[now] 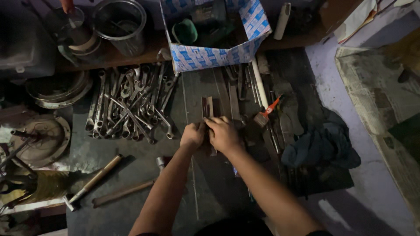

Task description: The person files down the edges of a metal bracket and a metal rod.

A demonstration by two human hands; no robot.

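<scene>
Both your left hand [193,135] and right hand [223,133] pinch the flat metal strip [207,107] pointing to 12 o'clock; next you'd need steady, even pressure.

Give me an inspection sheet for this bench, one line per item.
Surface: dark, dim workbench.
Job's things: flat dark strip, both hands on it.
Clutter: pile of spanners, hammer, brush, blue rag, patterned box, metal pot.
Grippers: left hand and right hand side by side, fingers curled over the strip.
Cables: nothing seen.
Surroundings: newspaper at right.
</scene>
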